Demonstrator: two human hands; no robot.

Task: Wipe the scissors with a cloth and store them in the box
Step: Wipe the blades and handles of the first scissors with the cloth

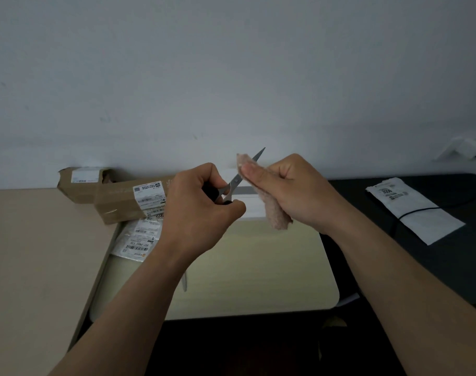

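The left hand (199, 213) grips the scissors (235, 183) by the handles, the right hand (291, 191) pinches the pink cloth (279, 215) round the blades just beside it, and a slip could cut a finger.

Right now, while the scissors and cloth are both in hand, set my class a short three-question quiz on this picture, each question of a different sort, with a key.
1. True or false: the left hand grips the scissors by the handles.
2. Pick one: what does the right hand hold? A) a cloth B) a brush C) a roll of tape
3. Fill in: the cloth meets the scissors at the ____, and the tip pokes out beyond it.

Key: 1 true; 2 A; 3 blades.
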